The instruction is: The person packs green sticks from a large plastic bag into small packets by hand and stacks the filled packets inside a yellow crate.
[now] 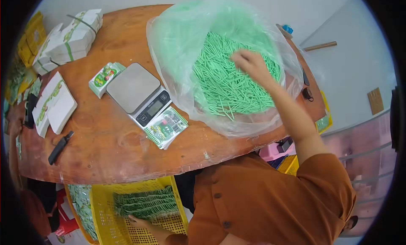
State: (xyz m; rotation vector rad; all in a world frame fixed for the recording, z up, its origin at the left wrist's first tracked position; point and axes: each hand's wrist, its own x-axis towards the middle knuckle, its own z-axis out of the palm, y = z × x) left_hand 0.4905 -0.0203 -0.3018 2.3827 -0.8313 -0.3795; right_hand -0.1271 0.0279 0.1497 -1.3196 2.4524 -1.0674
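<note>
My right hand (252, 65) is raised over a heap of thin green sticks (228, 84) inside a large clear plastic bag (169, 76). Its fingers curl downward, slightly blurred, and whatever they may hold is hidden. Below the table edge, my left hand (141, 224) reaches into a yellow basket (103, 211). It is at the near edge of a row of green packets (148, 202), with its fingertips unclear. A kitchen scale (134, 88) stands left of the bag, its plate bare. Printed packaging sleeves (167, 128) lie against the scale's front.
A stack of printed cards (103, 79) sits behind the scale. Flat white cartons (55, 103) and strapped bundles (69, 38) are at the left. A black cutter (60, 147) lies near the front edge. Another person's arm (15, 139) shows at far left.
</note>
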